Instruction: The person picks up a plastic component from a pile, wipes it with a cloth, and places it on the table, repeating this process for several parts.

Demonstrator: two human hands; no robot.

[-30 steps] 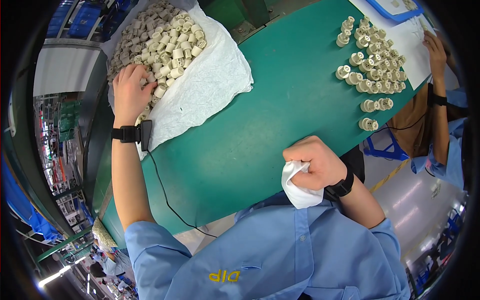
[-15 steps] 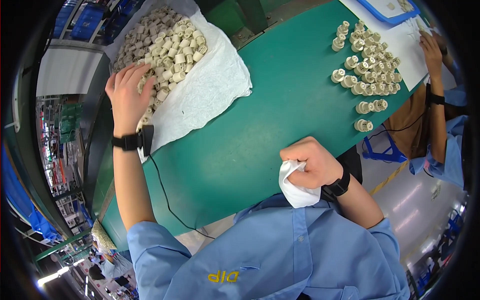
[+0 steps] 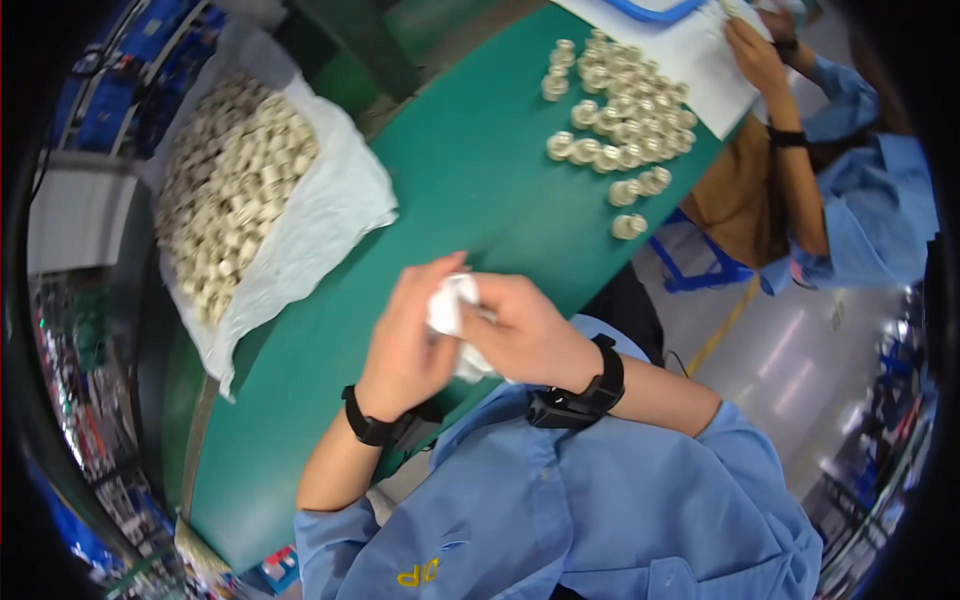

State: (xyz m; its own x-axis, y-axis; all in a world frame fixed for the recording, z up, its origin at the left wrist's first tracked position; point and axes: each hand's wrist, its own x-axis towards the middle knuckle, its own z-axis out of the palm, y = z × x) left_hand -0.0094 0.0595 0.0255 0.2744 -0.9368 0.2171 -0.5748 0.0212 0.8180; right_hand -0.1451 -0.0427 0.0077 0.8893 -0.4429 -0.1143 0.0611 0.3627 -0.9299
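My two hands meet over the near side of the green table. Bunched white cloth [image 3: 452, 306] shows between them, with a lower fold hanging beneath. Wrapped closed around the cloth is my right hand [image 3: 532, 332]. My left hand [image 3: 398, 338], slightly blurred, curls closed against the cloth from the other side; whatever sits inside its grip is hidden. To the left, a heap of small cream cylindrical plastic parts [image 3: 245, 205] lies on a white sheet-like bag [image 3: 340, 215].
Cream parts [image 3: 630, 110] stand in several rows at the far right of the green table [image 3: 470, 170]. Beyond them are a white sheet [image 3: 715, 95] and a blue tray [image 3: 660, 10]. A co-worker's arm [image 3: 765, 75] reaches in there. A blue stool [image 3: 700, 262] stands below.
My left hand has left the heap of cream parts and come to the middle, against the cloth. My right hand has moved left with the cloth. The whole view has shifted.
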